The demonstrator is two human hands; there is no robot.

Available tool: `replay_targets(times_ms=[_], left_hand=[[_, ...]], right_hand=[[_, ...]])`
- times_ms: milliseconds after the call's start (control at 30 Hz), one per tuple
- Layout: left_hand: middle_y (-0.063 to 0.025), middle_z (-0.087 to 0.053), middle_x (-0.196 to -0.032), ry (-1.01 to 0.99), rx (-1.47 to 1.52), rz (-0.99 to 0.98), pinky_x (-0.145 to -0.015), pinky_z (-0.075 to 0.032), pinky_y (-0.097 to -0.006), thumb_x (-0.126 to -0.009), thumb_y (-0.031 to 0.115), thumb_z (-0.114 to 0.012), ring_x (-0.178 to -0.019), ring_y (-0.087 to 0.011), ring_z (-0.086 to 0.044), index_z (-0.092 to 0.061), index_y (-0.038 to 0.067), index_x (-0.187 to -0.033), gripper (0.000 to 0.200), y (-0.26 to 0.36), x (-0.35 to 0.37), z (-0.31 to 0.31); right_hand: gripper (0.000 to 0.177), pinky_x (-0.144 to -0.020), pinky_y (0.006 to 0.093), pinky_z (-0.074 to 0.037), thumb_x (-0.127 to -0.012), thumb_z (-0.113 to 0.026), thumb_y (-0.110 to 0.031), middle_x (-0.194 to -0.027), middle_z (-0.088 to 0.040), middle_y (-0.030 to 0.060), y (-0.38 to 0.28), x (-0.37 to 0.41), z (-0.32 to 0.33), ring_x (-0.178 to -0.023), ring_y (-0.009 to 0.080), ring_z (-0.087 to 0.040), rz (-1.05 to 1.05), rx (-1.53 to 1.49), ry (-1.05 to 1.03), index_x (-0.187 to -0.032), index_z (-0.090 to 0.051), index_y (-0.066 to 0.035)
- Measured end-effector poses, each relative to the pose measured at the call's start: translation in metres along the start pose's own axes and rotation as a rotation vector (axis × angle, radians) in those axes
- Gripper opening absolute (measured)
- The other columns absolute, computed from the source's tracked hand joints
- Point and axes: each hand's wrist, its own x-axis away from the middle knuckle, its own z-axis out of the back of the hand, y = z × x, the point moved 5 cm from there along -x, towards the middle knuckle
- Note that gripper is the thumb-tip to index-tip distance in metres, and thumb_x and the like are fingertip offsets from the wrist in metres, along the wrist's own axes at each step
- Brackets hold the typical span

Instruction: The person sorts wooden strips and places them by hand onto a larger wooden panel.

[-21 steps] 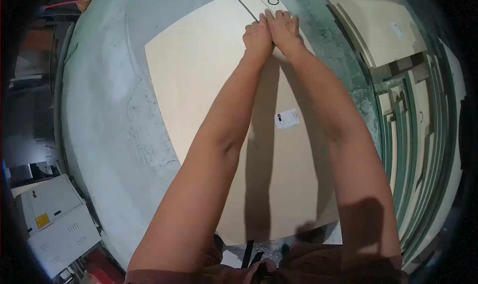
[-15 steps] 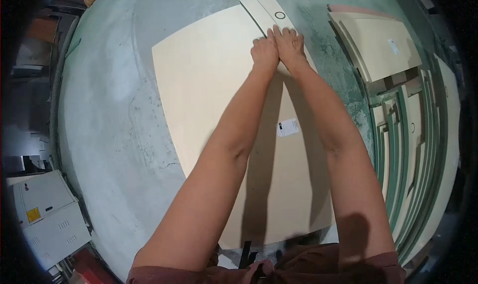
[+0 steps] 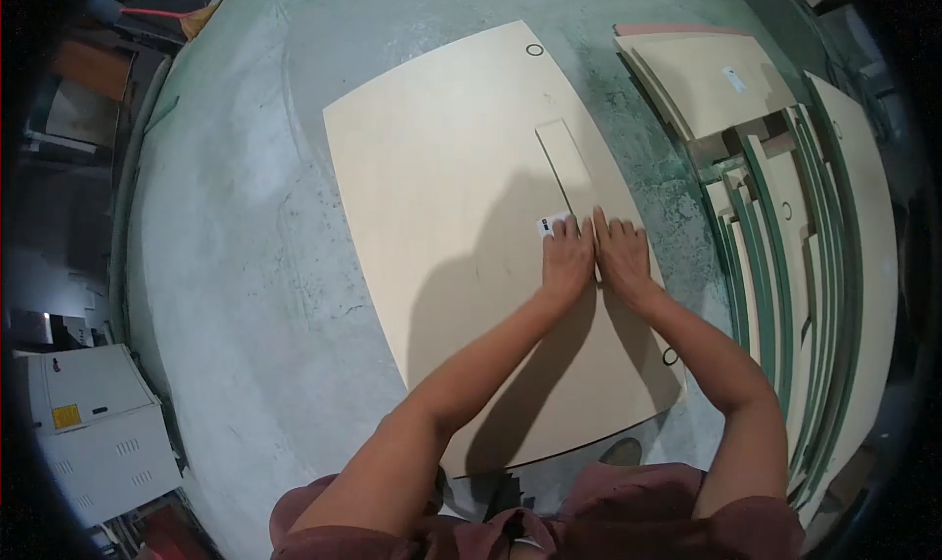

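Observation:
A large pale wooden board point(image 3: 442, 216) lies flat on the concrete floor. A narrow pale strip point(image 3: 564, 158) rests on it, running from mid-board toward me. My left hand point(image 3: 569, 258) and my right hand point(image 3: 621, 258) lie side by side, palms down, pressing flat on the near part of the strip. My left fingertips partly cover a white label point(image 3: 546, 225). Round holes show at the board's far corner point(image 3: 535, 50) and near its right edge point(image 3: 670, 356).
Curved boards with green edges point(image 3: 785, 266) are stacked on the right, with pale panels point(image 3: 706, 79) beyond them. A white cabinet point(image 3: 88, 432) stands at the lower left. Bare concrete floor point(image 3: 245, 216) lies left of the board. My shoe point(image 3: 620, 452) shows by its near edge.
Both hands have drawn back toward me from the board's far edge to its middle. The narrow strip has slid with them and no longer sticks out past the far edge.

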Motion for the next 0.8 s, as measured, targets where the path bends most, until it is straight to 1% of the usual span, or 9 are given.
replay_targets(times_ms=[67,100,233,400,533,600,667,733,800], left_hand=[[-0.0191,-0.045,-0.121,0.052,-0.028,-0.066,-0.083,-0.038,-0.0458,-0.077,0.014,-0.053,-0.105,-0.0338,-0.045,-0.045,0.002,-0.124,0.049,0.015,0.016,0.007],[-0.0158,-0.038,-0.132,0.019,-0.052,-0.074,-0.084,-0.036,-0.0477,-0.078,0.014,-0.052,-0.11,-0.0328,-0.041,-0.044,0.002,-0.125,0.048,0.016,0.015,0.007],[-0.0082,-0.04,-0.133,0.1,-0.174,-0.046,-0.084,-0.036,-0.049,-0.079,0.017,-0.051,-0.109,-0.0309,-0.043,-0.044,0.004,-0.126,0.049,0.008,-0.017,0.005],[-0.0061,-0.038,-0.138,0.217,-0.127,0.063,-0.084,-0.037,-0.0515,-0.082,0.019,-0.051,-0.111,-0.0328,-0.045,-0.046,0.012,-0.126,0.046,-0.039,-0.108,-0.005],[-0.0091,-0.044,-0.13,0.314,-0.267,0.04,-0.079,-0.039,-0.0534,-0.077,0.023,-0.058,-0.106,-0.0377,-0.047,-0.048,0.014,-0.123,0.048,-0.077,-0.195,-0.005],[-0.0114,-0.044,-0.129,0.153,-0.199,0.047,-0.086,-0.035,-0.0541,-0.084,0.019,-0.047,-0.111,-0.0353,-0.043,-0.05,0.01,-0.123,0.039,-0.088,-0.225,0.005],[-0.0107,-0.045,-0.127,0.104,-0.207,0.049,-0.085,-0.036,-0.0532,-0.085,0.019,-0.047,-0.11,-0.0344,-0.043,-0.05,0.011,-0.123,0.04,-0.095,-0.242,0.007],[-0.01,-0.045,-0.125,0.066,-0.215,0.045,-0.085,-0.036,-0.0524,-0.085,0.019,-0.047,-0.11,-0.0335,-0.044,-0.049,0.012,-0.124,0.04,-0.102,-0.252,-0.004],[-0.0092,-0.049,-0.116,0.19,-0.267,0.021,-0.077,-0.041,-0.0536,-0.078,0.03,-0.06,-0.102,-0.0347,-0.049,-0.046,0.016,-0.124,0.05,-0.102,-0.252,-0.003]], right_hand=[[0.06,-0.074,0.0391,-0.039,-0.078,-0.055,-0.018,-0.101,-0.051,0.0112,0.003,0.021,0.0,-0.094,0.025,-0.05,-0.012,-0.052,0.034,-0.133,-0.036,-0.004],[0.057,-0.074,0.0387,-0.039,-0.08,-0.054,-0.019,-0.097,-0.051,0.0108,0.002,0.02,0.0,-0.09,0.0256,-0.05,0.013,-0.005,0.115,-0.133,-0.037,-0.006],[0.06,-0.074,0.0398,-0.04,-0.079,-0.057,-0.021,-0.094,-0.05,0.0112,0.015,-0.018,-0.003,-0.089,0.0272,-0.05,0.011,-0.079,0.177,-0.134,-0.037,-0.008],[0.054,-0.074,0.045,-0.04,-0.081,-0.053,-0.018,-0.096,-0.051,0.0123,0.037,-0.125,-0.012,-0.09,0.0289,-0.051,-0.032,-0.07,0.308,-0.134,-0.039,-0.02],[0.048,-0.078,0.0492,-0.039,-0.086,-0.047,-0.018,-0.102,-0.052,0.0127,0.053,-0.223,-0.015,-0.095,0.03,-0.052,-0.08,-0.011,0.323,-0.133,-0.04,-0.025],[0.045,-0.08,0.05,-0.04,-0.087,-0.044,-0.02,-0.107,-0.054,0.0128,0.056,-0.256,-0.008,-0.1,0.0304,-0.053,-0.126,0.016,0.291,-0.132,-0.04,-0.026],[0.045,-0.08,0.0502,-0.04,-0.087,-0.044,-0.02,-0.109,-0.055,0.0126,0.061,-0.278,-0.016,-0.102,0.0306,-0.054,-0.134,0.032,0.259,-0.131,-0.04,-0.026],[0.045,-0.076,0.049,-0.045,-0.089,-0.042,-0.028,-0.102,-0.056,0.0117,0.068,-0.291,-0.021,-0.094,0.0301,-0.058,-0.115,0.116,0.318,-0.134,-0.036,-0.031],[0.045,-0.075,0.0489,-0.046,-0.089,-0.042,-0.028,-0.103,-0.057,0.0115,0.07,-0.292,-0.022,-0.096,0.0299,-0.058,-0.113,0.102,0.309,-0.134,-0.036,-0.031]])
